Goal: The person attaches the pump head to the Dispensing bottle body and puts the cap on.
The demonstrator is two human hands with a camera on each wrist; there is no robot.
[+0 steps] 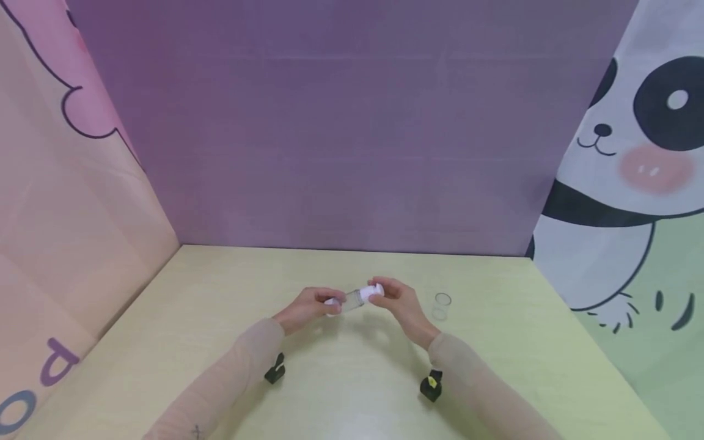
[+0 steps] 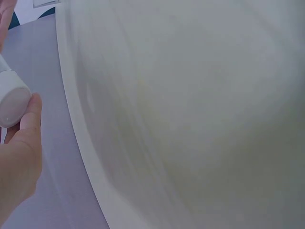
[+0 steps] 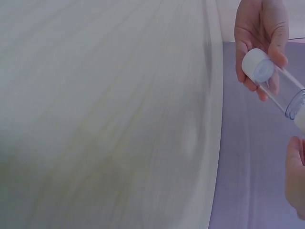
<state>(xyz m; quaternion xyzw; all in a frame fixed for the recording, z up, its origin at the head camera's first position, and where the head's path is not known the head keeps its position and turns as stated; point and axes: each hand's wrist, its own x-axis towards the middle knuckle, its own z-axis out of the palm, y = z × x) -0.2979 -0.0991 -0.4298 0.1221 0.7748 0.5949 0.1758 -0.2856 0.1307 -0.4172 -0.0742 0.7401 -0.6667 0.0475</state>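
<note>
Held tilted above the table is a clear bottle point(image 1: 352, 300) with a white base point(image 3: 255, 64) and a white top point(image 1: 371, 293), probably a pump bottle. My left hand point(image 1: 309, 307) grips the base end between thumb and fingers; the left wrist view shows the fingertips on the white base point(image 2: 14, 102). At the opposite end, my right hand point(image 1: 404, 307) pinches the white top with thumb and fingers. In the right wrist view the right hand point(image 3: 296, 179) is partly cut off, so its contact there is hidden. To the right, a clear cap point(image 1: 441, 307) stands on the table.
The pale table point(image 1: 352, 391) lies beneath both hands. A purple cloth wall point(image 1: 352, 134) rises at its back edge, with printed cloth panels on the left and right. Black wrist cameras point(image 1: 275, 370) hang under each forearm.
</note>
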